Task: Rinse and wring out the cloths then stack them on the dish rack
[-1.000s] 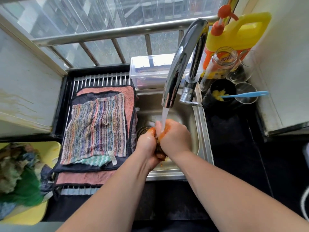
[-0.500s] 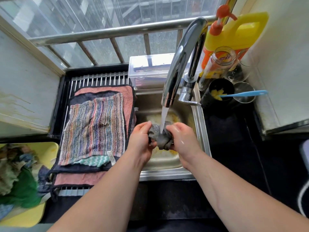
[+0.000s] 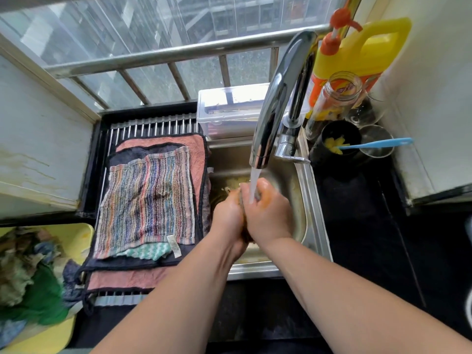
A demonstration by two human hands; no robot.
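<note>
Rinsing in hand: over the steel sink [image 3: 305, 200], the left hand [image 3: 227, 218] and right hand [image 3: 270, 215] press together under the running water [image 3: 254, 180] from the tap [image 3: 278, 98], each grip closed round a bunched grey cloth [image 3: 242, 200], of which only a sliver shows between the fingers. The cloth sits above the basin, right of the dish rack [image 3: 153, 123], where a striped cloth [image 3: 148, 200] tops a flat stack with a pink cloth [image 3: 163, 141] at the bottom. At near left, a heap of crumpled cloths [image 3: 25, 272] waits in a yellow tub [image 3: 84, 236], suggesting the job is well short of done. Next, by the look of it, comes the wringing: a firm opposing twist of both hands over the sink, clear of the stream, then a carry left to spread the cloth flat on the stack without dripping on the dark tabletop [image 3: 357, 226].
</note>
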